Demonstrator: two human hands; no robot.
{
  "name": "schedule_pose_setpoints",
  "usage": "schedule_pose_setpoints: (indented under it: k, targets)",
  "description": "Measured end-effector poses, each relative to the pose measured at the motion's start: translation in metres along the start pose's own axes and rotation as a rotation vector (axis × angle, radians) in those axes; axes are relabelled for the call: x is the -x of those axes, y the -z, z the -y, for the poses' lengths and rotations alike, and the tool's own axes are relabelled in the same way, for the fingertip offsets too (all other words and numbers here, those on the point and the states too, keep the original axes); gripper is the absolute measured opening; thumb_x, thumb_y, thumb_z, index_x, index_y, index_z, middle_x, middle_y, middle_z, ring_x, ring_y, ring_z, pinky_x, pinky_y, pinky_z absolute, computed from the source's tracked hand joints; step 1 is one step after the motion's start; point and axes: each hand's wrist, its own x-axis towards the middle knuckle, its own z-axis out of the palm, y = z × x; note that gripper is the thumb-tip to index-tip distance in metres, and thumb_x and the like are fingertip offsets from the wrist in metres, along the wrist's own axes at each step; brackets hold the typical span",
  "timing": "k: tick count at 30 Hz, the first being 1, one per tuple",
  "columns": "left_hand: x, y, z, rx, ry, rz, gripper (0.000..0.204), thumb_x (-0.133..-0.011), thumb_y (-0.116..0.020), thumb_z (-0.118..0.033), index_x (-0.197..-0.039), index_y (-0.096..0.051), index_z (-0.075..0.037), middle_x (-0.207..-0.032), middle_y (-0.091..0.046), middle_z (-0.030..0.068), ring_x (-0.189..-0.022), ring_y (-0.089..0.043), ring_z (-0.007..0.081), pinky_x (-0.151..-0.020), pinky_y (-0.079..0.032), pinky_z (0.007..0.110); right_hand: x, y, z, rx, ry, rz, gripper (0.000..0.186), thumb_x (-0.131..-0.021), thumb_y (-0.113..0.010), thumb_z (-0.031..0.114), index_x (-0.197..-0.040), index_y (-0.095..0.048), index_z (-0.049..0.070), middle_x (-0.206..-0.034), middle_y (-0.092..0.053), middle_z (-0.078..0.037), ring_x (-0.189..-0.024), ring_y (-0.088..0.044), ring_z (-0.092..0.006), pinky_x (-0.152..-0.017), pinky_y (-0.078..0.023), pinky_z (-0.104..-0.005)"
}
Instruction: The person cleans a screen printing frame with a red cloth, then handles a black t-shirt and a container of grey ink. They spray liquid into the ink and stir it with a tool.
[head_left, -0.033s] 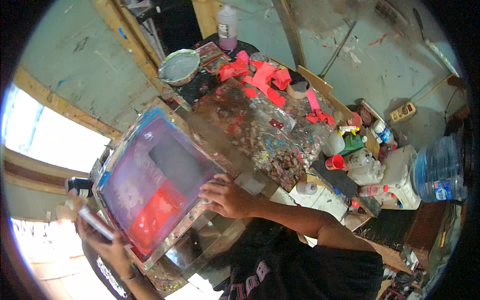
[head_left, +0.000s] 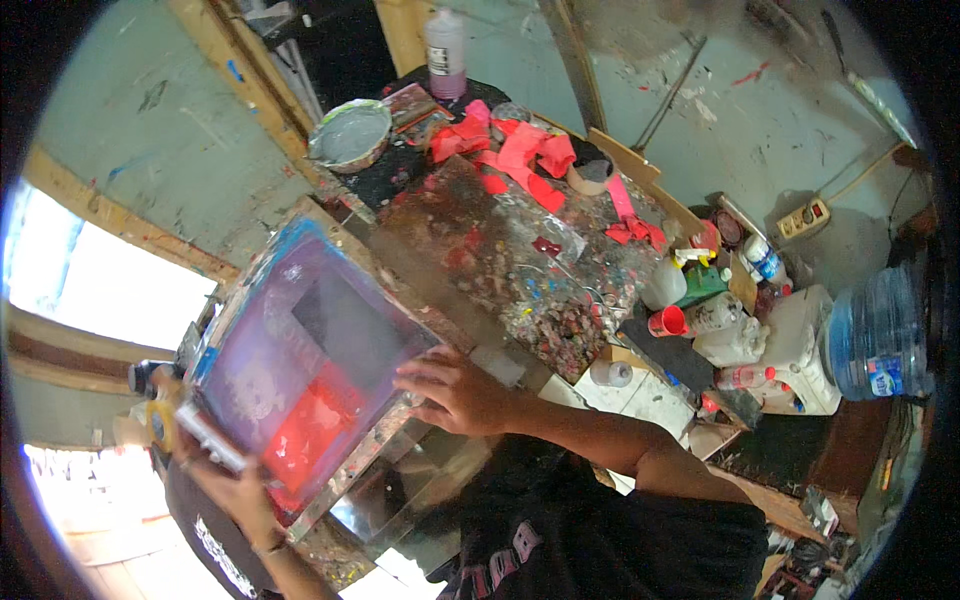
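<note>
A wood-edged printing screen with purple mesh lies slanted at left centre. It has a wet red ink patch at its lower end and a dark grey rectangle in its upper part. My right hand rests on the right edge of the frame, fingers spread and apart, holding nothing. Beyond the frame's left side, my left hand is closed round a pale, bar-shaped thing, blurred by motion. Close by it shows a yellow ring, also blurred; what holds it is unclear.
Behind the screen stretches an ink-stained worktable with crumpled pink-red strips, a tape roll and a grey tub. Bottles, a red cup and a large blue water jug crowd the right. Black cloth shows at lower left.
My left hand and the pale bar have shifted slightly right. The yellow ring now shows beside them. My right hand stays on the frame.
</note>
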Motion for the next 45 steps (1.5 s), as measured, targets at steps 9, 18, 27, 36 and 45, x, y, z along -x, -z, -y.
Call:
schedule_pose_setpoints:
  k: [9, 18, 27, 36, 45]
  targets:
    - [0.082, -0.225, -0.182, 0.559, 0.191, 0.508, 0.133, -0.056, -0.093, -0.051, -0.148, -0.019, 0.01, -0.139, -0.041, 0.0284, -0.13, -0.043, 0.0395, -0.111, -0.032, 0.046, 0.079, 0.072, -0.007, 0.106, -0.427, -0.228, 0.066, -0.088, -0.073, 0.031, -0.138, -0.045, -0.002, -0.131, -0.054, -0.022, -0.121, -0.053, -0.042, -0.107, -0.04, -0.0449]
    - [0.087, -0.186, -0.126, 0.664, 0.208, 0.692, 0.044, -0.084, -0.076, -0.008, -0.126, -0.063, -0.006, -0.134, -0.058, 0.0184, -0.118, -0.061, 0.032, -0.091, -0.057, 0.04, 0.104, 0.202, -0.1, -0.64, -0.817, -1.028, 0.051, -0.088, -0.066, 0.001, -0.136, -0.05, -0.002, -0.124, -0.06, -0.013, -0.105, -0.063, -0.0249, -0.076, -0.064, -0.0419]
    - [0.121, -0.05, 0.023, -0.27, -0.014, 0.354, 0.064, -0.076, -0.085, -0.029, -0.129, -0.061, -0.002, -0.119, -0.062, 0.0178, -0.109, -0.059, 0.0326, -0.094, -0.046, 0.042, 0.1, 0.253, -0.173, -0.614, -0.817, -1.132, 0.044, -0.087, -0.071, 0.003, -0.127, -0.054, -0.007, -0.116, -0.065, -0.015, -0.096, -0.068, -0.0256, -0.071, -0.065, -0.038]
    - [0.161, -0.041, 0.086, -0.138, 0.304, 0.388, 0.048, -0.074, -0.084, -0.028, -0.106, -0.063, 0.002, -0.103, -0.056, 0.0152, -0.097, -0.053, 0.0358, -0.087, -0.042, 0.044, 0.123, 0.263, -0.192, 0.35, -0.896, -0.732, 0.04, -0.086, -0.073, 0.025, -0.11, -0.064, -0.006, -0.068, -0.068, -0.014, -0.047, -0.062, -0.0208, -0.056, -0.053, -0.0379]
    - [0.164, -0.045, 0.088, -0.11, 0.134, 0.273, 0.047, -0.072, -0.085, -0.023, -0.104, -0.063, 0.004, -0.108, -0.057, 0.0194, -0.103, -0.054, 0.0398, -0.091, -0.042, 0.047, 0.116, 0.261, -0.172, 0.686, -0.795, -0.778, 0.049, -0.088, -0.07, 0.031, -0.117, -0.061, -0.007, -0.101, -0.068, -0.028, -0.096, -0.066, -0.0411, -0.087, -0.05, -0.0471]
